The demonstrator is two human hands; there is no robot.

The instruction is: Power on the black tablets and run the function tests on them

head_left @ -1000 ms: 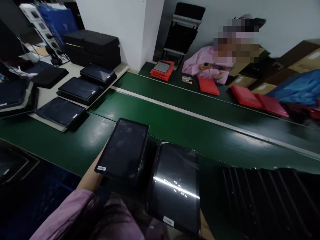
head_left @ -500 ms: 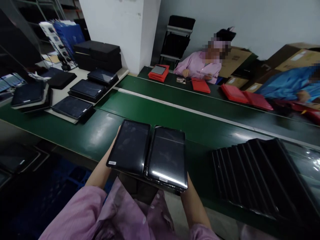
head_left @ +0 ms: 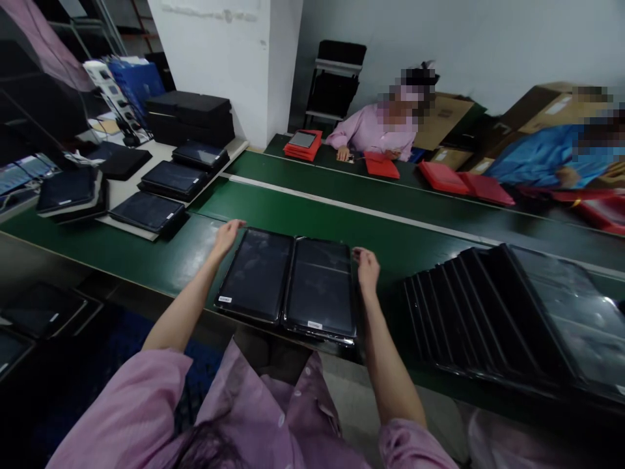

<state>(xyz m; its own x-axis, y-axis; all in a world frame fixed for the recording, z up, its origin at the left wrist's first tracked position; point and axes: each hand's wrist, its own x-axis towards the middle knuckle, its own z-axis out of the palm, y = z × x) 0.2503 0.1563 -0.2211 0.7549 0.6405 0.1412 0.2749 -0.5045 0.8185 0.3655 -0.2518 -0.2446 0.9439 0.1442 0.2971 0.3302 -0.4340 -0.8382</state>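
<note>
Two dark tablets lie side by side in front of me at the near edge of the green bench: the left tablet [head_left: 256, 273] with a white label at its lower left corner, and the right tablet [head_left: 321, 286] with a label at its bottom edge and a glossy film-like surface. My left hand [head_left: 228, 236] is open just off the left tablet's upper left corner, fingers pointing inward. Beside the right tablet's upper right edge is my right hand [head_left: 367, 267], open with fingers loosely bent. Neither hand holds anything.
On my right leans a row of several black tablets [head_left: 469, 319]. More tablets [head_left: 149, 210] sit on a pale board at the left, near black foam blocks [head_left: 190, 117]. Across the bench [head_left: 273, 195], a person in pink [head_left: 375, 127] and one in blue [head_left: 532, 156] handle red pouches [head_left: 444, 178].
The two tablets, held from beneath by both hands half a second ago, now rest on the bench. My hands have let go and moved up to their far outer sides.
</note>
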